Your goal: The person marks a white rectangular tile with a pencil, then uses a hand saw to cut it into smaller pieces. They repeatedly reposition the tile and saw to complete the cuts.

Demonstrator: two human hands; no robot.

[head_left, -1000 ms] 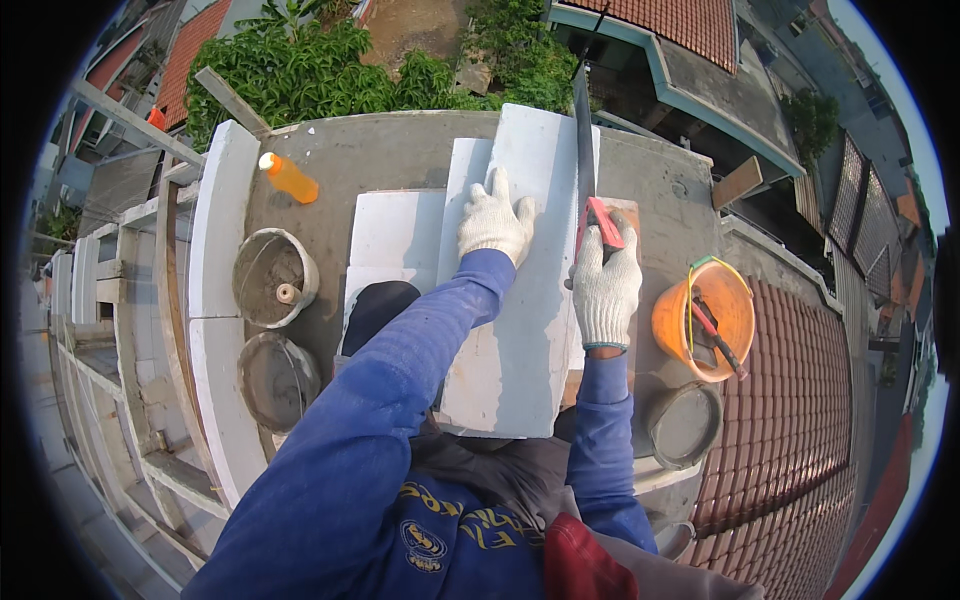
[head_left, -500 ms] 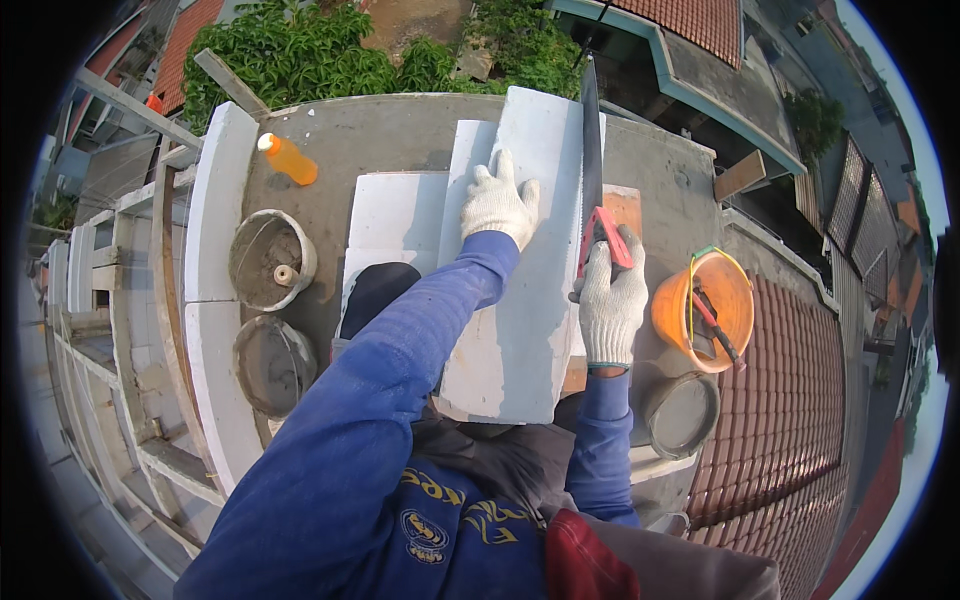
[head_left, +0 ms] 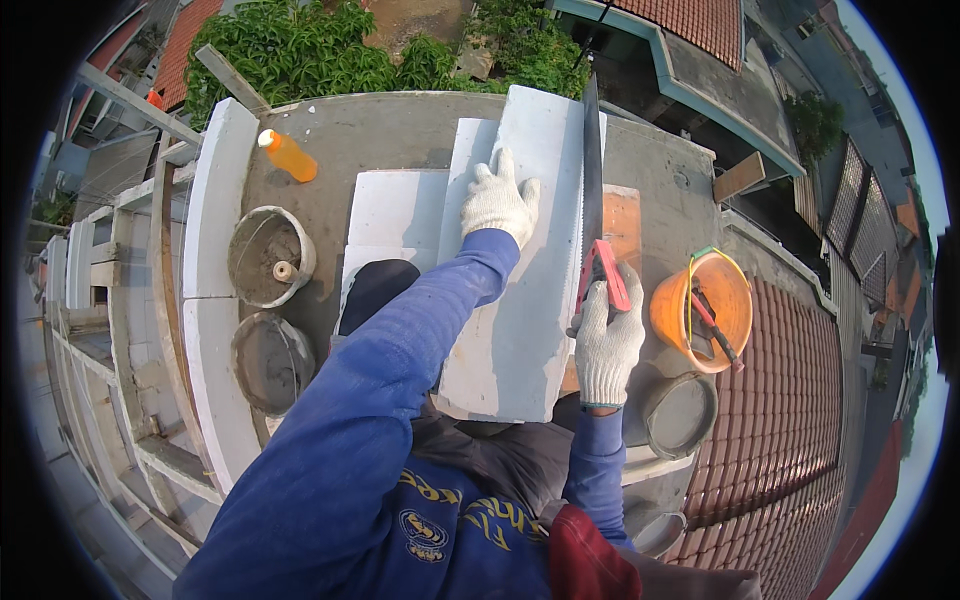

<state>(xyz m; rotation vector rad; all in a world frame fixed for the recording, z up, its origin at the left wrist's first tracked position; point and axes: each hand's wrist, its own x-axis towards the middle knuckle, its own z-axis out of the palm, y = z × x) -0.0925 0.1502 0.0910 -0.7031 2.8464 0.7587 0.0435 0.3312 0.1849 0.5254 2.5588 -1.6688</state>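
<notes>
A long pale lightweight concrete block (head_left: 520,330) lies in front of me, its length running away from me. On its upper part rests my left hand (head_left: 500,203), in a white knit glove, fingers spread and pressing flat. My right hand (head_left: 608,335), gloved alike, is wrapped round the red handle of a handsaw (head_left: 592,170). The dark blade runs along the block's right edge, teeth toward the block, pointing away from me. Other pale blocks (head_left: 395,215) lie under and left of this one. Part of an orange-brown board (head_left: 622,225) shows right of the blade.
At left stand two mortar buckets (head_left: 272,258), one with a wooden-handled tool, and an orange bottle (head_left: 288,156). An orange bucket (head_left: 735,300) holding red-handled tools stands right, near a grey bucket (head_left: 682,415). A white block wall (head_left: 215,220) borders the left; roof tiles (head_left: 775,400) lie lower right.
My right hand has drawn the saw back toward me along the block's edge. My left hand stays in place on the block.
</notes>
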